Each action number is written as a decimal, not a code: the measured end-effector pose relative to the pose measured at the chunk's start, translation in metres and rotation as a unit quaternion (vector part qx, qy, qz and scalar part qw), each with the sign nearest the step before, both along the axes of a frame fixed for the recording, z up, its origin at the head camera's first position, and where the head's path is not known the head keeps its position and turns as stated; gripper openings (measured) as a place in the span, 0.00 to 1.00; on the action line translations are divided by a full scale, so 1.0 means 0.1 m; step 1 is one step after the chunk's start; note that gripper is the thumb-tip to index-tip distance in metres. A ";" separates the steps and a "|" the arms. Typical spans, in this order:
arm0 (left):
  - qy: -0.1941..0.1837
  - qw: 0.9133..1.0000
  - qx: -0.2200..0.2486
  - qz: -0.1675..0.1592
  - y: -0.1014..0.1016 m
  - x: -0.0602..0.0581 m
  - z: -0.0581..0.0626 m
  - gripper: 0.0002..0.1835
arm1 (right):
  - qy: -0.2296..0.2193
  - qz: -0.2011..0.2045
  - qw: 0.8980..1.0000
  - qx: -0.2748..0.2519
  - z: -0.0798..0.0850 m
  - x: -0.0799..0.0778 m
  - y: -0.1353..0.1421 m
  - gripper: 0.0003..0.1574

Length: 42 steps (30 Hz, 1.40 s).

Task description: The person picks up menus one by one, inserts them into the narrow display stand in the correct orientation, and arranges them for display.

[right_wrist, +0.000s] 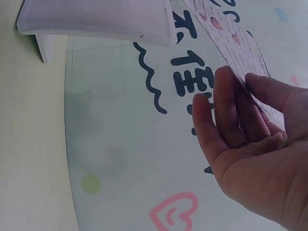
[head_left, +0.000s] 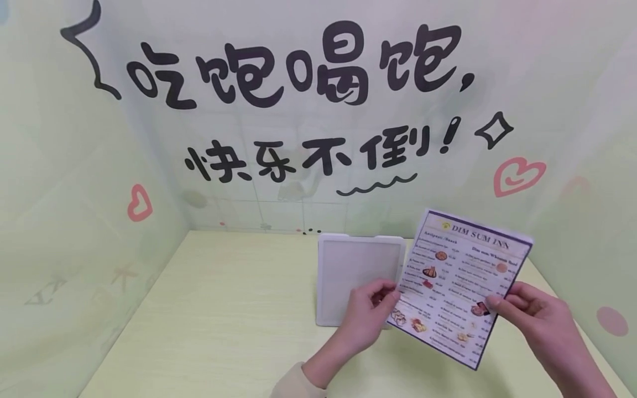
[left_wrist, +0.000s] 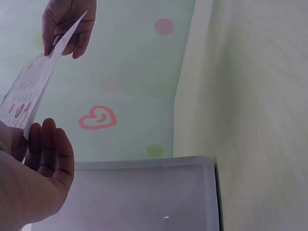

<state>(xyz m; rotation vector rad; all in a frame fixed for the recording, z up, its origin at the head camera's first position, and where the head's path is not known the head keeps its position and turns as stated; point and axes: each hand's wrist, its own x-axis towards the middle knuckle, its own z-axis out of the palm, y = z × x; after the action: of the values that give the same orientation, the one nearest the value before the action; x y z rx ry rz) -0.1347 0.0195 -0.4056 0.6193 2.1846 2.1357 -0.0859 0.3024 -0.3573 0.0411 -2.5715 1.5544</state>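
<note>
Both hands hold up a printed menu card (head_left: 458, 287) headed "DIM SUM INN", its printed face toward the head camera and its top leaning to the right. My left hand (head_left: 368, 312) pinches the card's left edge between thumb and fingers. At the opposite edge, my right hand (head_left: 542, 320) grips with the thumb on the front and fingers behind. Behind the left hand stands a whitish framed panel (head_left: 355, 265), upright on the table, its lower right part hidden by the hand and card. In the right wrist view, a support leg (right_wrist: 44, 48) juts from the panel.
A pale wood-grain table (head_left: 214, 309) lies beneath the hands. Light green printed sheeting (head_left: 298, 121) with large black characters and pink hearts forms a wall at the back and on both sides.
</note>
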 end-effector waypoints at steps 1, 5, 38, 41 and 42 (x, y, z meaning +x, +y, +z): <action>0.005 1.000 -0.002 -0.001 -0.03 0.00 0.02 0.09 | -0.002 0.009 1.000 -0.002 0.00 -0.02 0.00 0.15; 0.018 1.000 -0.015 0.001 -0.16 -0.03 0.09 0.09 | -0.008 0.043 0.999 -0.011 -0.01 -0.08 -0.04 0.20; 0.004 0.992 0.078 0.097 -0.56 -0.23 0.41 0.07 | 0.120 0.140 0.948 -0.260 0.12 -0.56 -0.75 0.20; 0.027 0.990 0.073 0.121 -0.60 -0.28 0.46 0.06 | 0.113 0.155 0.945 -0.266 0.10 -0.60 -0.77 0.19; 0.036 0.989 0.072 0.126 -0.62 -0.29 0.48 0.06 | 0.109 0.160 0.943 -0.269 0.10 -0.61 -0.78 0.19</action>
<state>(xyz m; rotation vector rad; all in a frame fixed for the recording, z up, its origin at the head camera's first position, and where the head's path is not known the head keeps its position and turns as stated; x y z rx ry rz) -0.1640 -0.0423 -0.3580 0.4522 2.2691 2.4507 -0.1473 0.2248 -0.3474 0.5625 -1.9670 2.1729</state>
